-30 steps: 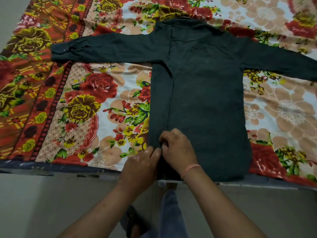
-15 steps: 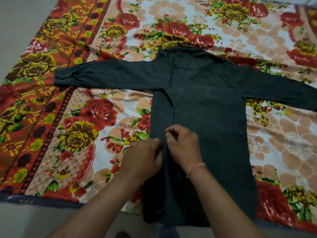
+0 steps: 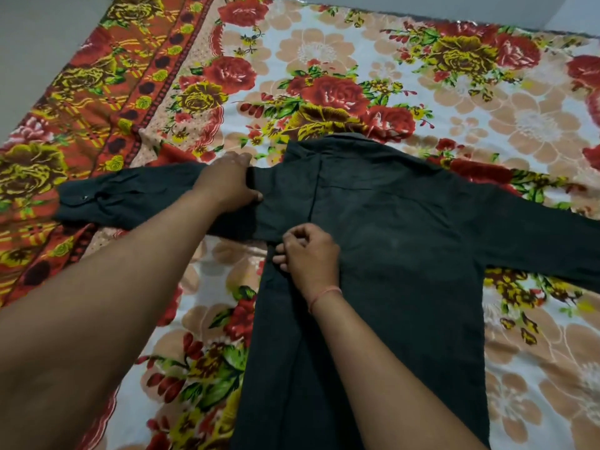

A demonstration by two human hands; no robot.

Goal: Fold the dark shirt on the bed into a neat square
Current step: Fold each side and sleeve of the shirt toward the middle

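Floral bed (image 3: 324,53) carries the shirt (image 3: 406,238), flat, both sleeves spread. I judge one side strip already turned in, though dark cloth hides the crease. Left hand (image 3: 227,183) fingers wrap a sleeve (image 3: 136,196); right hand (image 3: 308,251) pinches the fold. Sleeves, other side and cross folds remain.

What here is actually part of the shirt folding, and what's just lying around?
Part of the job: dark shirt; left hand gripping its sleeve; right hand pinching the side fold.
Just there: floral bedsheet; thread band on the right wrist.
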